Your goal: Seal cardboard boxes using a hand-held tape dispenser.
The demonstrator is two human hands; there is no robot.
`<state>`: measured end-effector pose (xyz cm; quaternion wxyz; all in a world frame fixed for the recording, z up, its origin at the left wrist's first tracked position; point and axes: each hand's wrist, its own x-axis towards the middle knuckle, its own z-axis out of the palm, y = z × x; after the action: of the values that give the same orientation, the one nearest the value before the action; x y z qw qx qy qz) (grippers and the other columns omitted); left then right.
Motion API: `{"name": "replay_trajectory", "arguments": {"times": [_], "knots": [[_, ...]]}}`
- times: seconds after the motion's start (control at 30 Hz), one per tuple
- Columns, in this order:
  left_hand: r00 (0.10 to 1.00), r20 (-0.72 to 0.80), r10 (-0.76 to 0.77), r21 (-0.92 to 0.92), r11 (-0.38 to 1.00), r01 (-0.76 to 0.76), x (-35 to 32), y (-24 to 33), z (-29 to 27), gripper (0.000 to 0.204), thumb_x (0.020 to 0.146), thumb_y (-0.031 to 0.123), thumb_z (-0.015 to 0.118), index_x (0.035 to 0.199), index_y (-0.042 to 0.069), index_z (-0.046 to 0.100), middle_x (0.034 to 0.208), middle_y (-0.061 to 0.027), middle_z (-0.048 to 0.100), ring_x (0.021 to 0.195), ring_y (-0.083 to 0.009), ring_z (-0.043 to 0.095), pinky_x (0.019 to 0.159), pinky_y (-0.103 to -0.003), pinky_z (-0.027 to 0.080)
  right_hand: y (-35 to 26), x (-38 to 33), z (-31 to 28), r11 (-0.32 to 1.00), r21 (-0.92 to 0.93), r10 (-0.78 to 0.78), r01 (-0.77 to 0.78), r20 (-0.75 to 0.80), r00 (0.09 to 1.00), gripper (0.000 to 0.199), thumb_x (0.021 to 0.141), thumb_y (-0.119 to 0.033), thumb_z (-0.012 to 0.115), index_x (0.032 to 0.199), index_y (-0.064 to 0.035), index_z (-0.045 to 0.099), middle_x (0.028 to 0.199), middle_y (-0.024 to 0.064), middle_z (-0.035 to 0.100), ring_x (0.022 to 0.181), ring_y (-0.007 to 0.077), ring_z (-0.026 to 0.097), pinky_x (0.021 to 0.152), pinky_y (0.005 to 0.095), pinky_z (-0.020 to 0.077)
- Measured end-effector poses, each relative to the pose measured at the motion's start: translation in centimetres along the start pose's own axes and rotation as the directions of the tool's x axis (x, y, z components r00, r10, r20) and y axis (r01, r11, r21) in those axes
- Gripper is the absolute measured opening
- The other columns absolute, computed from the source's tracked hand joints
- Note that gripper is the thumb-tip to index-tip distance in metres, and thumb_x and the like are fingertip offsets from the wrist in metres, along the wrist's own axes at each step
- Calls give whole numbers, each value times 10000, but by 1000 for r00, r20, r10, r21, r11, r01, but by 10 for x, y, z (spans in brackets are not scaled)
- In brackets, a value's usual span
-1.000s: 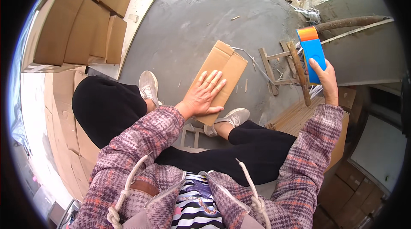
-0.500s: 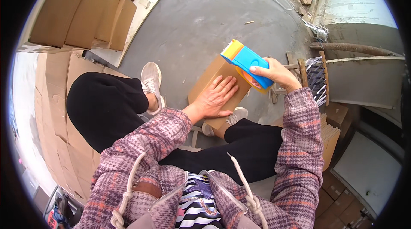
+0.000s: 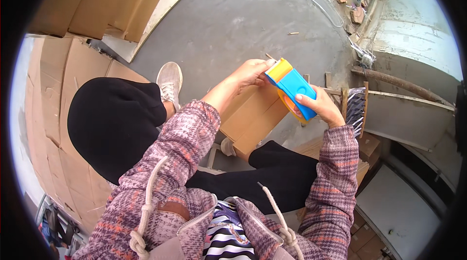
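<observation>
In my right hand [image 3: 320, 106] is a blue and yellow tape dispenser [image 3: 296, 86], its thumb pressed on the blue side. An orange-yellow roll shows partly under the dispenser. My left hand [image 3: 249, 74] reaches to the dispenser's yellow front end, thumb and fingers closed in a pinch there; whatever lies between the fingertips is too small to make out. Below both hands a narrow brown cardboard box [image 3: 253, 121] stands between my legs, a lengthwise seam showing on its upper face. My left forearm covers part of its left side.
Cardboard boxes [image 3: 104, 2] are stacked at the upper left, with flat cardboard sheets [image 3: 58, 114] below them. At the right stand a small wooden-framed seat [image 3: 356, 109] and a pale panel [image 3: 401, 199]. Broken bricks [image 3: 357, 14] lie at the far right of the grey floor [image 3: 219, 22].
My left hand has lifted off the box's top and moved up to the dispenser's front end, its fingers closing. My right hand and the dispenser have shifted slightly right and down.
</observation>
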<state>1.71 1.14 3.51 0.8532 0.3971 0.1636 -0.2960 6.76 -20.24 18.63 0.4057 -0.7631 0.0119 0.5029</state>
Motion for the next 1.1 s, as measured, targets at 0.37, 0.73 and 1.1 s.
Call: {"name": "replay_trajectory", "arguments": {"times": [0.37,0.73,1.1], "knots": [[999,33,17,-50,999,-15,23,-10,-3,207,958,337,632,935,132,649,828,60,616,715,-33,539,617,-205,430,4,-1,1,995,-96,7,-13,-63,998,593,802,-432,772,1123,29,585,919,55,658,808,94,623,721,251,515],[910,-296,291,166,954,-251,39,-34,-21,201,924,233,674,848,51,636,739,23,599,638,-55,499,564,-247,420,-12,2,5,987,-68,146,-149,-45,988,601,816,-446,752,1111,54,597,939,66,656,831,97,610,745,251,508],[883,-343,320,242,939,-246,59,-59,-29,177,922,194,671,839,39,647,729,42,588,656,-47,480,596,-241,411,-5,-9,-3,963,-175,196,-203,-55,979,610,837,-459,733,1126,58,587,942,71,653,827,101,601,747,249,499]]}}
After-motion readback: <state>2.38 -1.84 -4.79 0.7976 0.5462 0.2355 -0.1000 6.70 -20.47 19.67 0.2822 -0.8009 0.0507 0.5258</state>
